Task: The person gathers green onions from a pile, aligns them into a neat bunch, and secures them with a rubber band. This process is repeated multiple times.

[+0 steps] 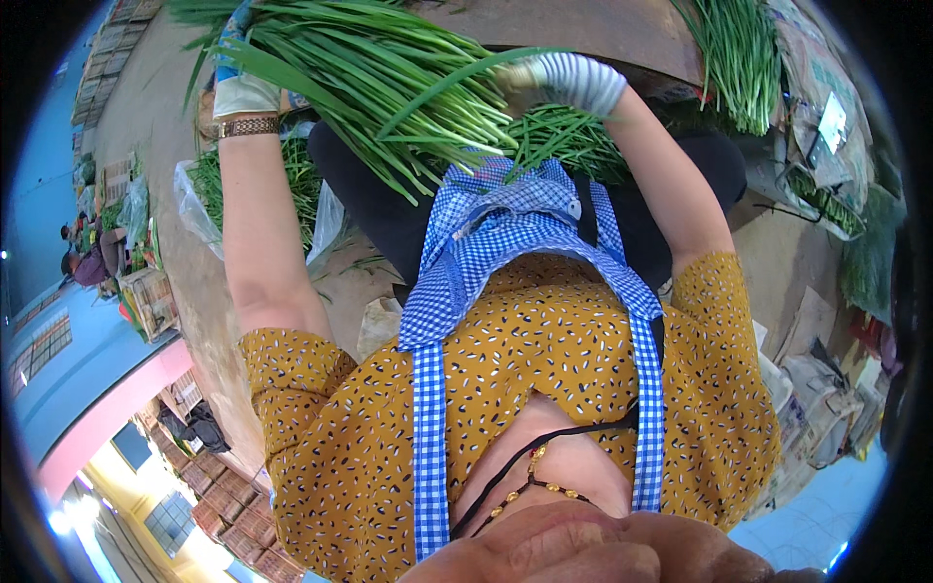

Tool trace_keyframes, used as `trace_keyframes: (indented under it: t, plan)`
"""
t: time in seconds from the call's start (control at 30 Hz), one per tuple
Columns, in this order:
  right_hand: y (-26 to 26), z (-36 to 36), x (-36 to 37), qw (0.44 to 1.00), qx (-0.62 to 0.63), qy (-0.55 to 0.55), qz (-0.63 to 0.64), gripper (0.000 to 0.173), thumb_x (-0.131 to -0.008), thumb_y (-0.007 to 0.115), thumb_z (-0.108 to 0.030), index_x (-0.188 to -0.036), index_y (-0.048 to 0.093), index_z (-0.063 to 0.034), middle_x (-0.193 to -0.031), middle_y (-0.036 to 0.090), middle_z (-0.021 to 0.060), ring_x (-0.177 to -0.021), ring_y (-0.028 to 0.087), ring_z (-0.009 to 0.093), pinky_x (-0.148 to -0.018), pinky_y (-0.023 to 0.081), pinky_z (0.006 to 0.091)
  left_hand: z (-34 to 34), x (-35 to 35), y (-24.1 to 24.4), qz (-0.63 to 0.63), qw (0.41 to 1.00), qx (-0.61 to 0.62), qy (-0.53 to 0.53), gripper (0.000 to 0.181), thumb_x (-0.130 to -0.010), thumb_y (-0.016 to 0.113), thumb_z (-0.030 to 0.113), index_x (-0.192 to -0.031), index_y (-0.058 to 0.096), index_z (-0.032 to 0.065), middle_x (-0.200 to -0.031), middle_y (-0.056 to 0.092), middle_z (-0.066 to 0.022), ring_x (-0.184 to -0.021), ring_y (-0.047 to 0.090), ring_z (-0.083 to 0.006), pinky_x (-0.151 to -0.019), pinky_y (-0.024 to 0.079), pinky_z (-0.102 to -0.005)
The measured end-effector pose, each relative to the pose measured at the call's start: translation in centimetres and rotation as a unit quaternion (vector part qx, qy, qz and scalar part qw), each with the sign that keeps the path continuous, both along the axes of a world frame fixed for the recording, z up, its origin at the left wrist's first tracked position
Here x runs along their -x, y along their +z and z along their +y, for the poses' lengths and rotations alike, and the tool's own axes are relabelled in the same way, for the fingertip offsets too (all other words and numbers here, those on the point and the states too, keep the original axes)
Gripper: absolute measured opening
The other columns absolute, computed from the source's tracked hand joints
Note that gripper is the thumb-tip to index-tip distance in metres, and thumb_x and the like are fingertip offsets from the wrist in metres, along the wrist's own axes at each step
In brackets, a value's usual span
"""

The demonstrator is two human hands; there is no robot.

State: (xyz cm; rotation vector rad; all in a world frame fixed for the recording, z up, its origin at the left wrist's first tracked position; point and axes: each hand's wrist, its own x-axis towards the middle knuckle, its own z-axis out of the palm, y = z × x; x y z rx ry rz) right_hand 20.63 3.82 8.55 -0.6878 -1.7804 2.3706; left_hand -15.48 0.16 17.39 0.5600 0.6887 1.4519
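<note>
A thick bundle of long green chives (364,80), probably garlic chives, lies across the space above my lap, its pale stem ends towards the right. My left hand (244,87), in a white and blue glove, grips the bundle's leafy side, fingers partly hidden by leaves. At the stem ends is my right hand (557,79), in a striped white and grey glove; its fingers are blurred, and their hold cannot be told. Beneath it, more cut green leaves (565,138) lie over my lap. A blue checked apron (503,226) is bunched below the bundle.
Left of my knee stands a clear plastic bag (197,204) of green leaves. Another chive bunch (740,65) rests at the upper right beside stacked sacks (820,65). A brown board (598,33) lies ahead. Far left are people (95,266) and crates (149,299).
</note>
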Motion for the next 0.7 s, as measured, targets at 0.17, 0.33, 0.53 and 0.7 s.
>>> trace_keyframes:
  t: [0.17,0.33,0.53,0.7]
  plan:
    - [-0.6,-0.7,-4.2,0.980,-0.029,-0.033,-0.194,0.032,-0.088,0.060,-0.028,-0.105,0.064,-0.0003,-0.068,0.061,0.0042,-0.057,0.058,0.011,-0.053,0.049,0.0277,-0.5,7.5,-3.1,0.051,0.995,0.056,0.070,0.035,-0.089,0.049,0.023,-0.109,0.061,-0.0046,-0.116,0.060,-0.0210,-0.107,0.056,-0.0335,-0.098,0.043,-0.0456]
    - [3.1,-3.2,-2.8,0.839,-0.434,-0.170,-0.279,0.028,-0.087,0.057,-0.031,-0.102,0.067,-0.0102,-0.083,0.068,0.0118,-0.067,0.065,0.024,-0.067,0.052,0.0353,-2.3,8.8,-5.2,-0.063,0.995,0.075,0.031,0.034,-0.089,0.050,0.023,-0.109,0.060,-0.0019,-0.111,0.061,-0.0202,-0.102,0.057,-0.0344,-0.092,0.045,-0.0483]
    - [7.0,-6.6,3.8,0.749,-0.636,-0.184,-0.021,0.027,-0.077,0.067,-0.024,-0.099,0.067,-0.0085,-0.081,0.067,0.0112,-0.074,0.064,0.027,-0.067,0.050,0.0369,-2.6,6.9,-5.6,0.098,0.947,0.170,0.256,0.037,-0.094,0.044,0.024,-0.118,0.056,-0.0011,-0.120,0.058,-0.0180,-0.107,0.054,-0.0346,-0.098,0.040,-0.0471]
    - [6.1,-7.9,9.0,0.656,-0.746,-0.069,-0.095,0.021,-0.074,0.065,-0.025,-0.092,0.066,-0.0142,-0.073,0.062,0.0055,-0.073,0.061,0.024,-0.064,0.047,0.0386,-3.8,6.1,-6.4,0.033,0.935,0.209,0.283,0.040,-0.091,0.048,0.025,-0.122,0.053,0.0001,-0.123,0.056,-0.0195,-0.110,0.052,-0.0354,-0.100,0.038,-0.0485]
